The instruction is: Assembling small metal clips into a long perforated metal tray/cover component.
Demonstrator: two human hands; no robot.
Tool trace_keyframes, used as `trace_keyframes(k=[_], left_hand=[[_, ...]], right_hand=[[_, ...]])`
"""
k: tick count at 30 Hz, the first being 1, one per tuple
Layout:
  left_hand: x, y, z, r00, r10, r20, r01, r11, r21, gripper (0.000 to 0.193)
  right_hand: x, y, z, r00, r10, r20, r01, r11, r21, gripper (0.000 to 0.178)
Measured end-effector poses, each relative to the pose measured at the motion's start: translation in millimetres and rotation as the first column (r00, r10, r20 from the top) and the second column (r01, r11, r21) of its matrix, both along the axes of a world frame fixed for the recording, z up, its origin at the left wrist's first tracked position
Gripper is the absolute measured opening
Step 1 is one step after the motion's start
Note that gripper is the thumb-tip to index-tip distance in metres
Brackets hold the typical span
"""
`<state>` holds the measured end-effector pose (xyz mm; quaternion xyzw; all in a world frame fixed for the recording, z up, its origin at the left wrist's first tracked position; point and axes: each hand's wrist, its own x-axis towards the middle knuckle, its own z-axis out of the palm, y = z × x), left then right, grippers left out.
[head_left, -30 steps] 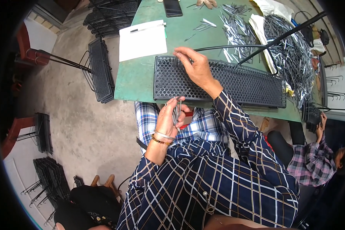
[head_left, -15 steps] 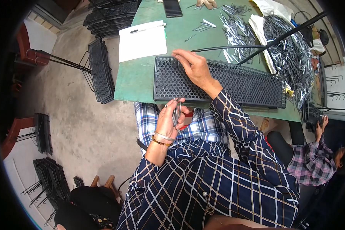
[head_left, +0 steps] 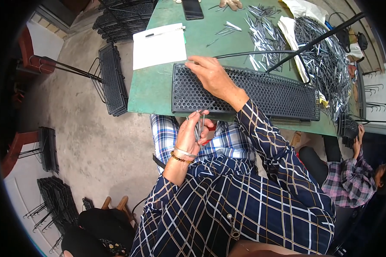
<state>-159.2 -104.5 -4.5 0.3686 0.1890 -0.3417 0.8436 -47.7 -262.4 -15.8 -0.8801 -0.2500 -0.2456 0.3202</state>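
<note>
A long black perforated rack (head_left: 270,95), full of small round holes, lies along the near edge of the green table. Below its near left edge, my left hand (head_left: 188,135) is closed round several thin grey metal pins (head_left: 198,128), one of which juts up towards the rack. My right hand (head_left: 214,79) reaches over the rack's left part. Its fingertips are pinched together at the far left edge, and what they hold, if anything, is too small to make out.
Loose pins (head_left: 263,36) lie on the green table (head_left: 152,92), beside a white sack (head_left: 289,30) heaped with more. A notebook (head_left: 161,49) with a pen, a phone (head_left: 193,9) and a glove (head_left: 231,4) lie farther back. A black rod frame (head_left: 317,40) rises behind the rack. Co-workers sit lower left and right.
My right hand has shifted left along the rack, towards its far left corner. My left hand has moved very slightly to the right, still holding the pins.
</note>
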Motion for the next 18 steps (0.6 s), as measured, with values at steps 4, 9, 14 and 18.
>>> trace_keyframes(k=[4,9,14,18], left_hand=[[0.3,-0.4,-0.4,1.000,-0.006,0.010,0.006,1.000,-0.001,0.029],[1.5,-1.1,1.6,1.000,-0.009,0.016,0.009,1.000,0.013,0.030],[3.7,1.3,4.8,0.997,0.069,0.038,-0.068,0.997,-0.022,0.030],[7.8,-0.4,8.8,0.990,0.125,0.068,-0.126,0.992,-0.001,0.030]], right_hand=[[-1.7,-0.7,1.1,0.998,-0.064,-0.025,0.063,0.998,-0.015,0.025],[-8.8,-4.1,7.8,0.994,-0.099,-0.036,0.097,0.993,-0.059,0.025],[-25.3,-12.6,25.7,0.981,-0.091,-0.173,0.124,0.973,0.192,0.026],[-54.0,-13.6,33.2,0.593,0.487,-0.642,0.116,0.737,0.666,0.026]])
